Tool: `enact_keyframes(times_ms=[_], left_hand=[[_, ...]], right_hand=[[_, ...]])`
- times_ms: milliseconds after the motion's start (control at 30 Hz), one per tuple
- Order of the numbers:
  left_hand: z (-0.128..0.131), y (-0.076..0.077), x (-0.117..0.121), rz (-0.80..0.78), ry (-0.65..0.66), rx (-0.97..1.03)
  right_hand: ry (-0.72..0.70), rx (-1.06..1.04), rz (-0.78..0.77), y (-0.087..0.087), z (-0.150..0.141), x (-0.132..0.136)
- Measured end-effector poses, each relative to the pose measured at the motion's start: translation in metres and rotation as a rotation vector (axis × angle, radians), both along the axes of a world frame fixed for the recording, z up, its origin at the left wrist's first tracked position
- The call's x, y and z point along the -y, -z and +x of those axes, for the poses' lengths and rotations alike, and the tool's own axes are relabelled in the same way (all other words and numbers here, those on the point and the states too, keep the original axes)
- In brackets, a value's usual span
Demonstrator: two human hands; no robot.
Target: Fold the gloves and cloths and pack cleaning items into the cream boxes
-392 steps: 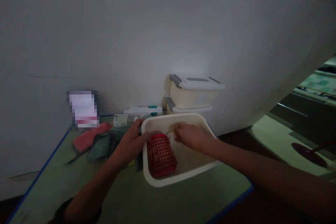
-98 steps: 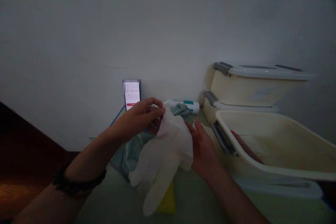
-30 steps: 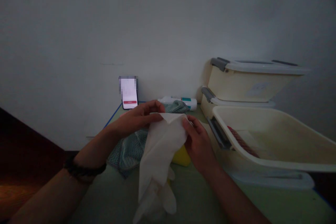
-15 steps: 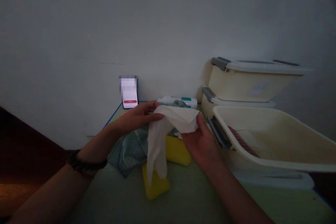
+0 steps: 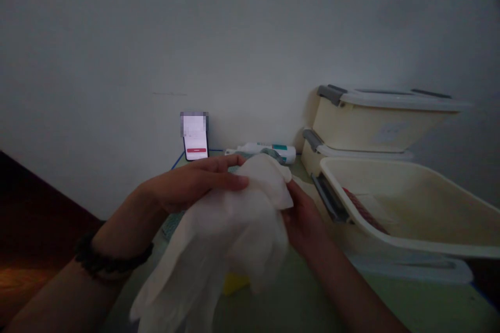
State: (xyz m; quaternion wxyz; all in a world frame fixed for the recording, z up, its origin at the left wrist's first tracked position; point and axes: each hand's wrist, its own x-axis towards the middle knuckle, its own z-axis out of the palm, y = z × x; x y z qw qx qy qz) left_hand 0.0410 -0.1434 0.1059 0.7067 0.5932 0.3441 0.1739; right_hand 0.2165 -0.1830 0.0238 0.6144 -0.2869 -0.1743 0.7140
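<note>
A thin white glove hangs between my two hands over the table, its finger-like ends drooping to the lower left. My left hand, with a dark beaded bracelet on its wrist, grips the glove's upper left, thumb on top. On the right edge my right hand holds the cuff side, its fingertips partly hidden by the material. Behind and below the glove, a blue-green cloth and a yellow sponge show only in part.
A lit phone leans on the wall at the back left. A white bottle lies at the table's rear. To the right stand an uncovered cream bin with a red item inside, and stacked lidded boxes behind it.
The glove has spread out and swung toward me and to the left, now covering most of the cloth and sponges. Both hands keep hold of it; my left hand has come nearer.
</note>
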Motion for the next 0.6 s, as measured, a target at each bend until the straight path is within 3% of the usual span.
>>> enact_keyframes(times_ms=[167,300,433,600], left_hand=[[-0.008,0.027,-0.03,0.114,0.231,-0.294],[-0.005,0.05,-0.043,0.212,0.255,-0.364],[-0.003,0.056,-0.044,0.353,0.285,-0.354],[0.001,0.067,-0.048,0.527,0.172,-0.247]], right_hand=[[0.007,0.31,-0.083,0.011,-0.006,-0.003],[0.058,0.458,-0.105,0.017,-0.009,-0.004],[0.011,0.397,-0.025,0.018,-0.01,-0.004],[0.018,0.369,-0.014,0.022,-0.009,-0.007]])
